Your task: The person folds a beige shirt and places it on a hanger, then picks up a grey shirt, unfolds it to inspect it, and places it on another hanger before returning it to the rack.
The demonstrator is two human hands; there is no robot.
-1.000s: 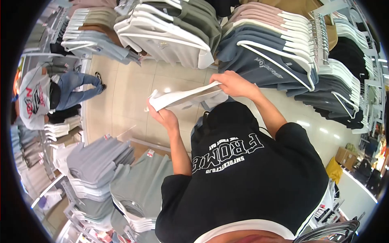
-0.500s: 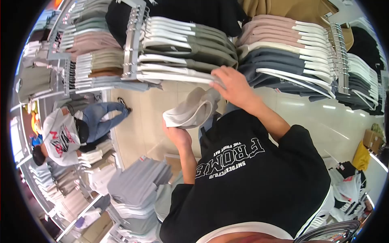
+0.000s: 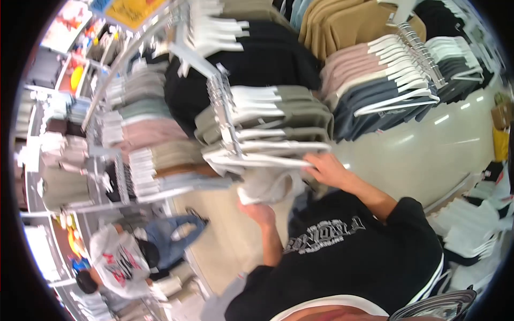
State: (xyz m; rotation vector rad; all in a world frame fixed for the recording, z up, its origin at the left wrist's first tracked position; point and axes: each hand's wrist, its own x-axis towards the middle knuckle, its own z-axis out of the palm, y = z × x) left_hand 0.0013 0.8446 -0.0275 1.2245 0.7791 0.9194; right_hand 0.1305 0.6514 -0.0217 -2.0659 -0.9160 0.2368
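My right hand (image 3: 325,169) pinches the end of a white hanger (image 3: 276,161) at the front of a rail of olive-green shirts (image 3: 308,115). Below that hanger is a light grey garment (image 3: 270,184), bunched up. My left hand (image 3: 259,213) grips its lower edge, the fingers partly hidden by the fabric. The hanger crosses in front of the garment's upper part. Other white hangers with olive shirts hang close behind, their hooks on a metal rail (image 3: 227,120).
To the right, pink and dark blue shirts (image 3: 369,99) hang on another rail. Black shirts (image 3: 246,59) hang behind the olive ones. A person (image 3: 123,262) in a white printed T-shirt and jeans is at the lower left, beside shelves. Pale floor (image 3: 214,241) shows between.
The view has shifted, so the racks sit lower in it. The light grey garment has come up under the front hanger, which now partly covers it. Both hands keep their grip.
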